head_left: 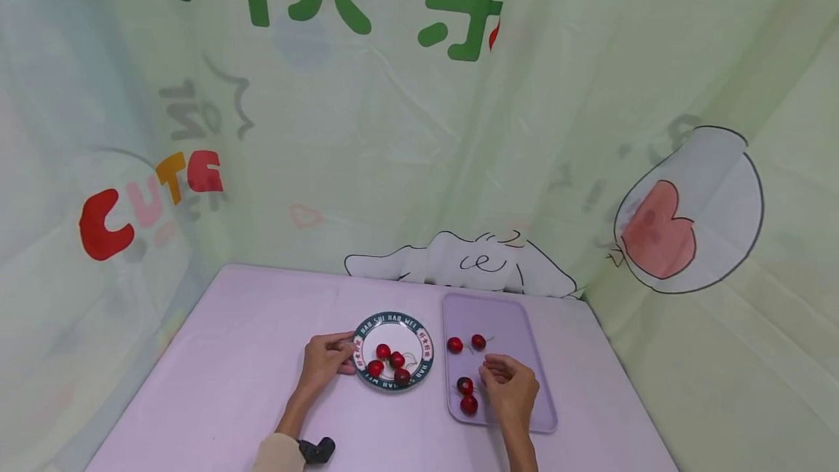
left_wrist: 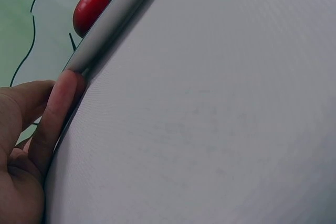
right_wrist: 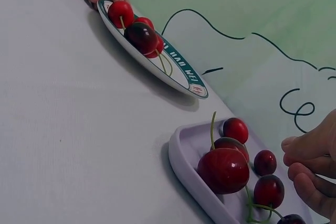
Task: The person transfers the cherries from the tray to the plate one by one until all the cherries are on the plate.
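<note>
My left hand holds the left rim of a round white plate with a dark green lettered border. Several red cherries with stems lie in the plate's lower half. In the left wrist view, fingertips meet the plate's edge. To the right is a lilac rectangular tray with several cherries on it. Over the tray's right side hovers my right hand, its fingers loosely bent near the thumb. Nothing shows between them in the right wrist view, where cherries lie beside the fingertips.
A pale pink-white cloth covers the table. Behind and at both sides hangs a light green curtain with printed letters and drawings. A black strap piece sits at my left wrist, by the beige sleeve.
</note>
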### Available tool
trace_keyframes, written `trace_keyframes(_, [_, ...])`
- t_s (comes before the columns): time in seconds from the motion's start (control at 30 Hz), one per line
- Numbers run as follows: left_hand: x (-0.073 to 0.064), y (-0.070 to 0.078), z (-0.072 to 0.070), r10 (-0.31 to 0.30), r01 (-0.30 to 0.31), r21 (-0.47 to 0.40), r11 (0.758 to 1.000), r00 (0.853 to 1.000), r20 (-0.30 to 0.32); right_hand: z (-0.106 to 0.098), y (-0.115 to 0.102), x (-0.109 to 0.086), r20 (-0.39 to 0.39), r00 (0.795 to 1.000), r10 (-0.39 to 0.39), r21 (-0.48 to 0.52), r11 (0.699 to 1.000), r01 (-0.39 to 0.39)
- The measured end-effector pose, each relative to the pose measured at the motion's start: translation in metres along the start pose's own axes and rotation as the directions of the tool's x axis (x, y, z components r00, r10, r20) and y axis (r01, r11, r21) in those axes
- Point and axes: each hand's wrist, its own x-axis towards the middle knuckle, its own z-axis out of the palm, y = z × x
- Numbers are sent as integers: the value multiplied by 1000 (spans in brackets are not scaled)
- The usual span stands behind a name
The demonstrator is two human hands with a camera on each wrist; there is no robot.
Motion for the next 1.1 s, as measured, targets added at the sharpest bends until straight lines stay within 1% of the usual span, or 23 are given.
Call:
trace_keyframes(0.17, [0,0,0,-5,5,-11,1000,1000,0,-6,2,-2,14,1000,9,-18,1000,-9])
trace_keyframes(0.3, [0,0,-1,-7,7,-18,1000,1000,-4,-9,6,-4,28,999,15,-4,1000,-15])
trace_keyframes(0.4, [0,0,-1,-8,8,-22,1000,1000,-5,-11,9,-5,31,999,8,14,1000,-8])
trace_keyframes(0.6, [2,-1,0,-14,14,-31,999,1000,-5,-14,12,-5,35,999,-13,11,1000,13])
trace_keyframes(0.73, [1,-2,1,-14,14,-29,999,1000,-4,-17,15,-7,52,998,-34,-29,999,35])
trace_keyframes(0.9, [1,-2,2,-19,19,-16,1000,1000,-7,-20,19,-9,84,996,-35,-108,993,44])
trace_keyframes(1.1, [1,-2,2,-18,18,-3,1000,1000,-18,-22,26,-11,95,992,-77,-108,990,87])
